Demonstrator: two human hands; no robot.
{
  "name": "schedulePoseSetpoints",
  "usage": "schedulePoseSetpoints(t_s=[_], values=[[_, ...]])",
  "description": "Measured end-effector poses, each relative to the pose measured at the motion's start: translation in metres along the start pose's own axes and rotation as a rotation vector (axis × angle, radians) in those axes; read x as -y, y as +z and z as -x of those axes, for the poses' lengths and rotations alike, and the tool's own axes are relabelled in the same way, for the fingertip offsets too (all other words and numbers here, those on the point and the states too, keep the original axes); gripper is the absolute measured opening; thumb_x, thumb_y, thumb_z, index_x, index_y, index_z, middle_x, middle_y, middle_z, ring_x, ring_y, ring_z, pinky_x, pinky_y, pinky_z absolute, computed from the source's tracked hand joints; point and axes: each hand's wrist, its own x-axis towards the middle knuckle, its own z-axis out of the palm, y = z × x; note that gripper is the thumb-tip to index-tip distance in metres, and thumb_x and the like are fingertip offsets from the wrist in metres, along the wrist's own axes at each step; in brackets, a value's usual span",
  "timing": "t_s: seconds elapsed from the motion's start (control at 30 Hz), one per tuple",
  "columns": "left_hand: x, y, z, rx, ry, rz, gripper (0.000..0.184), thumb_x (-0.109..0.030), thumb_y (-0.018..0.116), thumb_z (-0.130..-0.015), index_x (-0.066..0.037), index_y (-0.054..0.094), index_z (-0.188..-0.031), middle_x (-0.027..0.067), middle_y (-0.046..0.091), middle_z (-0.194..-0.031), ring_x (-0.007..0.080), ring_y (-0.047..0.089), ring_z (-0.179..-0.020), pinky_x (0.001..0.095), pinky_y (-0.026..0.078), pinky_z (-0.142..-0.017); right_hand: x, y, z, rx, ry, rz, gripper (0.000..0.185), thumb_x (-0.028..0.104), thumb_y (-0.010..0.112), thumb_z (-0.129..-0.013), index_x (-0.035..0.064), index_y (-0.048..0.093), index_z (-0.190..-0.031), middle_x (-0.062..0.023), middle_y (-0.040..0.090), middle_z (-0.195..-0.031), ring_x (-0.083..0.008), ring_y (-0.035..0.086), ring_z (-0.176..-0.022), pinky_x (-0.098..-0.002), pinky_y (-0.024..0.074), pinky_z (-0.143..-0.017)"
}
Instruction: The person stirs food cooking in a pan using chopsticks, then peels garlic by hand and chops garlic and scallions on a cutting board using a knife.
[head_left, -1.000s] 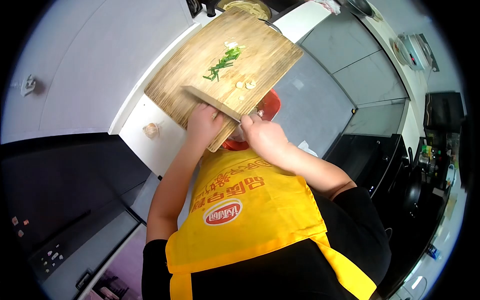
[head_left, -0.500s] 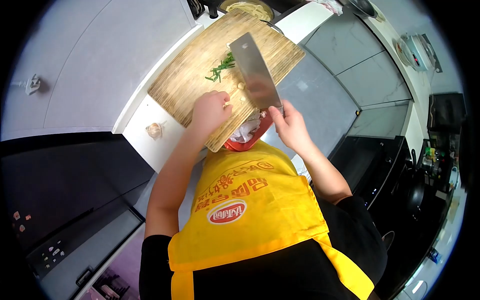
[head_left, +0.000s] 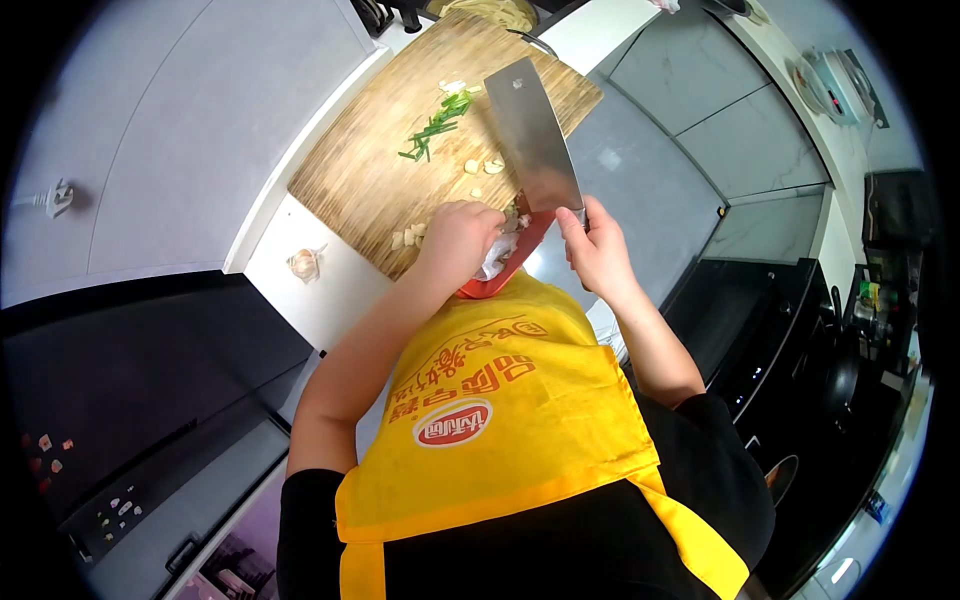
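Note:
My right hand [head_left: 598, 250] grips the handle of a cleaver [head_left: 538, 140], its broad blade raised over the right part of the wooden cutting board [head_left: 365, 150]. My left hand [head_left: 460, 240] is at the board's near edge, fingers curled together beside a red container [head_left: 530, 240] with a whitish bag in it; what those fingers hold, if anything, is hidden. Pale chopped pieces [head_left: 410, 236] lie just left of that hand. Cut green onion [head_left: 435, 128] lies mid-board, with white bits above it. A few garlic slices [head_left: 472, 167] sit near the blade.
A garlic bulb [head_left: 305, 264] rests on the white counter [head_left: 290, 225] left of the board. Beyond the board's far edge is a bowl of pale strips [head_left: 500, 14]. A black stove [head_left: 735, 320] stands at the right, with a pan [head_left: 838, 375] farther right.
The cleaver has swung up off the near side of the board and moved right with my right hand. My left hand has shifted right to the container, uncovering the pale pieces.

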Motion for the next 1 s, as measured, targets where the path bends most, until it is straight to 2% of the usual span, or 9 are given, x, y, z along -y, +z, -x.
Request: schedulePoseSetpoints(t_s=[0.2,0.47,0.53,0.6,0.63,0.67,0.7,0.8,1.0], values=[[0.009,-0.006,0.010,-0.070,-0.054,0.200,0.023,-0.007,0.076,-0.076,-0.004,0.070,-0.098,0.0122,0.070,-0.093,0.0344,0.065,-0.092,0.0435,0.052,-0.081,-0.003,0.000,-0.003,0.000,-0.032,0.012,0.020,0.026,0.059,-0.102,0.0060,0.058,-0.097,0.0029,0.051,-0.059,-0.0064,0.049,-0.048,-0.0242,0.0388,-0.045],[0.017,-0.005,0.013,-0.058,-0.045,0.095,0.018,-0.006,0.074,-0.080,-0.003,0.070,-0.097,0.0126,0.071,-0.094,0.0332,0.066,-0.091,0.0409,0.053,-0.079,0.004,0.007,0.002,0.044,-0.033,0.022,0.019,0.025,0.059,-0.102,0.0061,0.060,-0.101,0.0024,0.052,-0.060,-0.0059,0.049,-0.049,-0.0243,0.0395,-0.046],[0.018,-0.004,0.014,-0.070,-0.062,0.055,0.016,-0.006,0.073,-0.080,-0.004,0.070,-0.095,0.0117,0.071,-0.092,0.0327,0.066,-0.091,0.0408,0.053,-0.078,0.008,0.007,0.006,0.104,0.059,0.092,0.025,0.020,0.060,-0.100,-0.0004,0.061,-0.114,-0.0181,0.069,-0.086,-0.0254,0.068,-0.078,-0.0373,0.0520,-0.071],[0.018,-0.006,0.017,-0.097,-0.177,0.025,0.012,-0.012,0.071,-0.080,-0.010,0.071,-0.092,0.0064,0.069,-0.088,0.0281,0.064,-0.087,0.0434,0.046,-0.082,0.011,0.012,0.011,0.124,0.056,0.108,0.024,0.020,0.061,-0.099,-0.0001,0.061,-0.113,-0.0196,0.068,-0.086,-0.0268,0.068,-0.077,-0.0374,0.0520,-0.070],[0.019,-0.007,0.018,-0.096,-0.176,0.024,0.012,-0.012,0.071,-0.080,-0.010,0.071,-0.092,0.0064,0.069,-0.088,0.0281,0.064,-0.087,0.0434,0.046,-0.082,0.012,0.013,0.014,0.143,0.054,0.123,0.023,0.019,0.061,-0.099,0.0002,0.061,-0.112,-0.0210,0.067,-0.086,-0.0282,0.068,-0.076,-0.0375,0.0520,-0.069],[0.020,-0.007,0.019,-0.118,-0.152,-0.018,0.012,-0.013,0.071,-0.080,-0.011,0.071,-0.092,0.0055,0.069,-0.087,0.0269,0.064,-0.087,0.0427,0.044,-0.083,0.009,0.015,0.015,0.148,-0.033,0.161,0.022,0.019,0.062,-0.098,0.0009,0.060,-0.111,-0.0230,0.066,-0.085,-0.0358,0.068,-0.077,-0.0402,0.0523,-0.068],[0.020,-0.008,0.020,-0.139,-0.128,-0.060,0.012,-0.015,0.071,-0.080,-0.012,0.071,-0.092,0.0046,0.068,-0.086,0.0256,0.064,-0.087,0.0420,0.042,-0.084,0.003,0.019,0.017,0.147,-0.032,0.160,0.022,0.019,0.062,-0.098,0.0009,0.060,-0.111,-0.0230,0.066,-0.085,-0.0358,0.068,-0.077,-0.0402,0.0523,-0.068],[0.016,-0.009,0.021,-0.170,-0.114,-0.089,0.012,-0.015,0.071,-0.081,-0.011,0.071,-0.093,0.0043,0.068,-0.086,0.0258,0.064,-0.087,0.0422,0.042,-0.084,-0.001,0.029,0.019,0.121,-0.238,0.158,0.023,0.018,0.062,-0.097,0.0013,0.058,-0.111,-0.0244,0.065,-0.082,-0.0466,0.064,-0.081,-0.0481,0.0515,-0.067],[0.011,-0.010,0.020,-0.163,-0.111,-0.135,0.013,-0.013,0.073,-0.081,-0.010,0.070,-0.093,0.0052,0.070,-0.089,0.0271,0.064,-0.089,0.0431,0.043,-0.084,0.011,0.029,0.021,0.217,-0.152,0.342,0.022,0.022,0.062,-0.096,0.0012,0.054,-0.096,-0.0239,0.064,-0.082,-0.0462,0.063,-0.079,-0.0525,0.0493,-0.066]])
